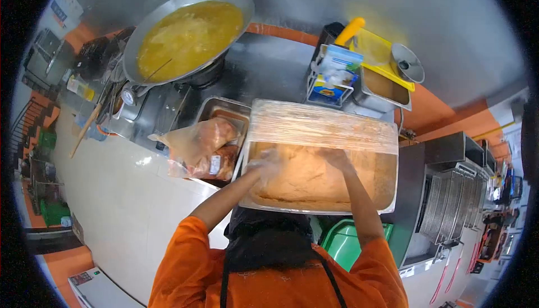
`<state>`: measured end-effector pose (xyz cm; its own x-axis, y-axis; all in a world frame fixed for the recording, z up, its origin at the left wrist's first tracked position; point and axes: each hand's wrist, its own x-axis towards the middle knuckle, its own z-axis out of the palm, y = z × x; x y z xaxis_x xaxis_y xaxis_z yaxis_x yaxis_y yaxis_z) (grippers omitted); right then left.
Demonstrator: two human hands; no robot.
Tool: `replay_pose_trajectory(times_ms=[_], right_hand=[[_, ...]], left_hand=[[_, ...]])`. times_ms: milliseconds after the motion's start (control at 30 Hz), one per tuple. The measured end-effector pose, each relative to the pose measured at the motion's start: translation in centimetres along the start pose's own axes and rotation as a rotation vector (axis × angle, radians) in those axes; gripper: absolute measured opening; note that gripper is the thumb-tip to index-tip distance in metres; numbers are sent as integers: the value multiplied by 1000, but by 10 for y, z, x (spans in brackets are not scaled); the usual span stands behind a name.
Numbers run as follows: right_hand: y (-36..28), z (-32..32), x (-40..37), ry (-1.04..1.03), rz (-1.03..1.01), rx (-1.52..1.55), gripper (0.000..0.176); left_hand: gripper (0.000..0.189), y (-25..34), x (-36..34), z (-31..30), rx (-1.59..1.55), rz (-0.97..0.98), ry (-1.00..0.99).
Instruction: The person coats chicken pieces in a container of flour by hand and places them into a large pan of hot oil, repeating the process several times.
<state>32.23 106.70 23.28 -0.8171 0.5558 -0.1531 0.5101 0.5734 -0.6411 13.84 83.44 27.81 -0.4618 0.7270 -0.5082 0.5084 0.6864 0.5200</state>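
A large metal tray [393, 187] holds a bed of light brown powder [306, 176], its far part covered by clear plastic wrap [323, 122]. Over the powder at the tray's left side is my left hand [269, 165], in a clear glove and smeared by motion; its fingers cannot be made out. My right hand [335, 157] reaches to the middle of the tray, near the wrap's edge, fingers bent down at the powder. What it holds, if anything, is hidden.
A wide pan of yellow oil [191, 33] stands at the back left. Bagged meat [210, 148] lies on a smaller metal tray [247, 111] to the left. Behind are a wire rack with packets [331, 86] and a metal container [382, 103]. A green bin [348, 246] sits below; fryer baskets [452, 207] hang right.
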Motion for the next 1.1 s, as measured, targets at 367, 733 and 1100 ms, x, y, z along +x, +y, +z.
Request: replay_pose_trajectory(times_ms=[367,733,1100], right_hand=[[-53,23,7,-413,-113,662,41],[-84,-42,-66,-286,-358,-180,33],[-58,-52,-69,-438,-53,-254,30]], left_hand=[[51,0,70,36,-616,20,-209],[51,68,-11,5,-235,342,-268],[57,99,-27,41,131,527,-39]])
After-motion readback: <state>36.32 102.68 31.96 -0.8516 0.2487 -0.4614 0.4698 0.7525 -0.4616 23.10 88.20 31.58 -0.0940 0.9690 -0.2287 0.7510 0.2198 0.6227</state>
